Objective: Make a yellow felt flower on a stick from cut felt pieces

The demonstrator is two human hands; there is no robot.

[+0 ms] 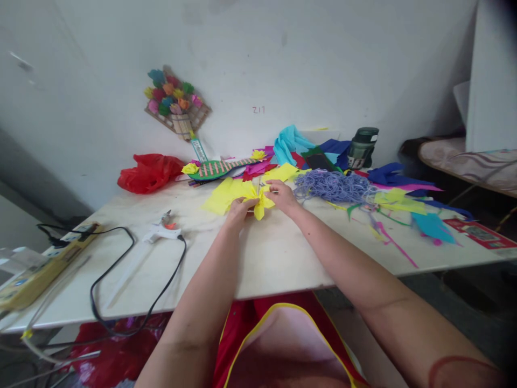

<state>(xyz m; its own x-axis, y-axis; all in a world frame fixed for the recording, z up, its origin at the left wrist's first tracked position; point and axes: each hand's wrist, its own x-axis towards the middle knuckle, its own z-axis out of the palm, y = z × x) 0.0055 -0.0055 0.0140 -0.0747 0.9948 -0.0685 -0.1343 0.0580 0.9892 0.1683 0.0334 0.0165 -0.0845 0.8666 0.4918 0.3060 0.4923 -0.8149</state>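
Note:
A yellow paper flower (260, 203) is held between my two hands above the middle of the table. My left hand (241, 207) pinches its left side, thumb and fingers closed on the petals. On the opposite side, my right hand (281, 195) has thumb and fingertips closed at the flower's upper right. Just behind the hands lie sheets of yellow crepe paper (220, 196), partly covered by the fingers. A green and pink woven piece (226, 168) with small yellow flowers at its ends rests farther back.
A white glue gun (161, 233) with a black cord lies left, near a yellow power strip (52, 264). Purple string (333, 186), coloured paper scraps (434, 227) and a dark green bottle (362, 148) are right. A red plastic bag (149, 172) sits back left; a flower decoration (175, 102) hangs on the wall.

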